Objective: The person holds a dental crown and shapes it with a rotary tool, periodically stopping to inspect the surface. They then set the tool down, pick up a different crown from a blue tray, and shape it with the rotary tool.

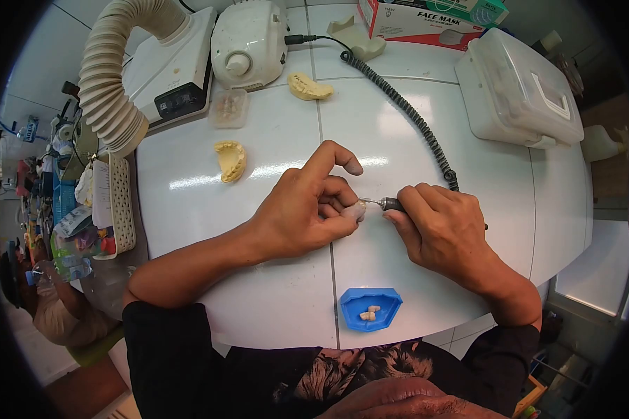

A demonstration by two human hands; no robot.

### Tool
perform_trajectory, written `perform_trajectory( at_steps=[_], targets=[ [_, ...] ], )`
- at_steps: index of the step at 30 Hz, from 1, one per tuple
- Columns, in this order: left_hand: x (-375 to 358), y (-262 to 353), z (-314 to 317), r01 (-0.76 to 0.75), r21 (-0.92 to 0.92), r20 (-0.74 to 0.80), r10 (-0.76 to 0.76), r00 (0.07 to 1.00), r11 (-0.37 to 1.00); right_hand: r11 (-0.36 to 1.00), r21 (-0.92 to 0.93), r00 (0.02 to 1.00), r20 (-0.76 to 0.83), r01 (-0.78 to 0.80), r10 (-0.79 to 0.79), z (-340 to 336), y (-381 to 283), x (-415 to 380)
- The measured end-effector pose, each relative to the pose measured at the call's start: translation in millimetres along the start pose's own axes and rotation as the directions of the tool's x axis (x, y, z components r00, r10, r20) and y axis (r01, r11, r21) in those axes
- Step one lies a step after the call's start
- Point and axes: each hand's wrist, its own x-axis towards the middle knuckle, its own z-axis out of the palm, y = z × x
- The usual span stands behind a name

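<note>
My left hand [293, 213] is closed in a pinch, its thumb and fingertips dusted white, around a small pale piece [361, 203] that looks like a dental crown; the fingers hide most of it. In my right hand [444, 227] is a rotary handpiece [392, 204], gripped like a pen. Its thin bur points left and meets the small piece, or nearly so; contact is too small to tell. Nearer my body, a blue tray [348, 302] holds a few tooth-coloured pieces [370, 313]. A yellowish plaster dental model [230, 161] lies beyond my left wrist.
A coiled cord [416, 115] runs from the white control box [248, 45] toward my right hand. A ribbed hose [105, 84] arches at the left. Another plaster model [309, 86], a small clear box [229, 109], a face mask box [426, 24] and a white case [517, 91] stand farther back.
</note>
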Motion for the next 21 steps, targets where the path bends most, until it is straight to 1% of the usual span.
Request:
perform_trajectory(
  at_steps=[4,7,21],
  targets=[
    [0.2,-2.7,-0.4,-0.018,0.005,0.005,0.018,1.000,1.000,1.000,0.008,1.000,-0.027,0.004,-0.004,1.4,0.2,0.2],
    [0.4,5.5,-3.2,0.045,0.025,0.050,-0.047,0.998,0.999,1.000,-0.003,1.000,-0.002,0.003,-0.003,0.1,0.0,0.0],
    [0.0,5.4,-3.4,0.034,0.024,0.054,-0.035,0.998,0.999,1.000,0.018,1.000,-0.003,-0.010,0.010,-0.4,1.3,-0.3]
  ],
)
